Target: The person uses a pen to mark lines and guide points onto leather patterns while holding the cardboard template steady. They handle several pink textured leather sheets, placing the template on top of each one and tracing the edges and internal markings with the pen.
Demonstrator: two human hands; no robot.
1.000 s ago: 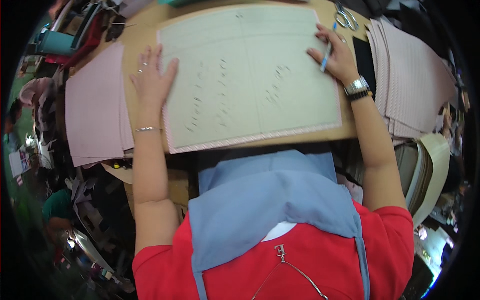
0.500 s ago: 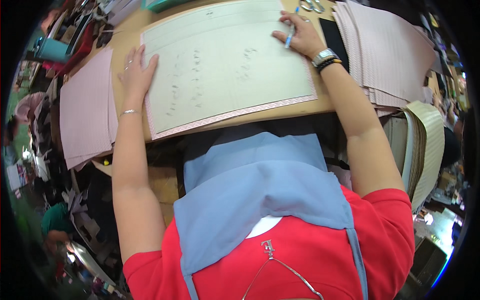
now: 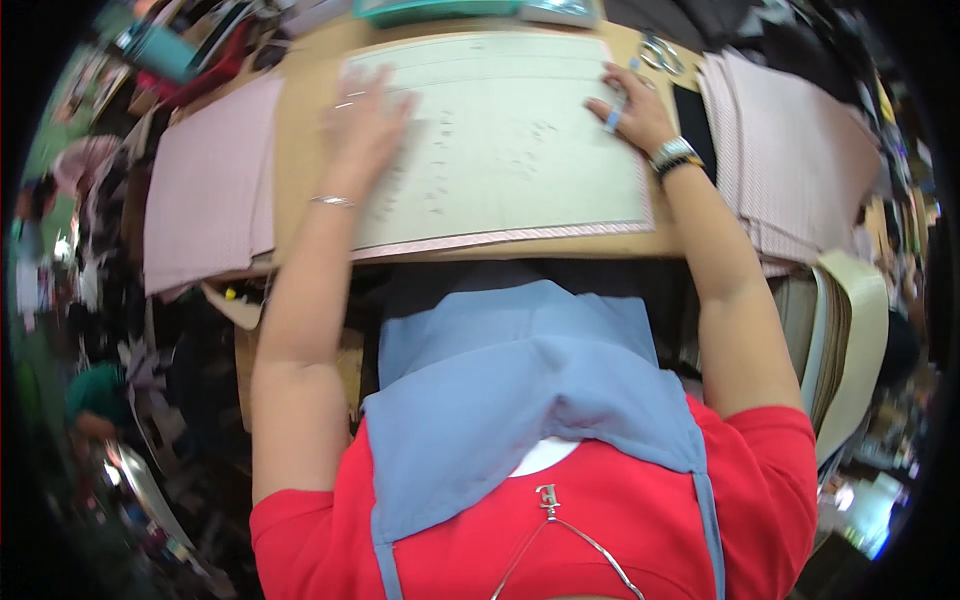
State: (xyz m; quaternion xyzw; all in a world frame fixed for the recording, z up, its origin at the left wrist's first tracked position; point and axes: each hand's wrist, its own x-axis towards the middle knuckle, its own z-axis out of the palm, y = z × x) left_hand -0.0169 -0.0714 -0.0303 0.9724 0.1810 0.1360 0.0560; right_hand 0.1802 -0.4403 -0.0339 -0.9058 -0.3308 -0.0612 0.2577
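Observation:
A pale green-white rectangular template [image 3: 510,180] with handwriting lies on a pink patterned sheet [image 3: 498,234], whose border shows along the edges. My left hand [image 3: 370,125], blurred by motion, is over the template's left part with fingers spread; whether it touches is unclear. My right hand [image 3: 632,110] grips a blue-and-white pen [image 3: 611,119] at the template's right edge. Just beyond that hand lie silver scissors [image 3: 660,55]. A dark sheet [image 3: 694,130] is beside the right hand.
Pink sheets lie at left [image 3: 205,185] and stacked at right [image 3: 785,165] on the wooden table [image 3: 300,150]. Behind are a teal tray [image 3: 435,10] and a red bin [image 3: 185,85]. Pale boards [image 3: 850,350] stand at lower right. A person in green [image 3: 95,400] is at far left.
My left hand has moved from the template's left edge inward over its surface and now blurs. My right hand still has the pen. The whole view has shifted slightly.

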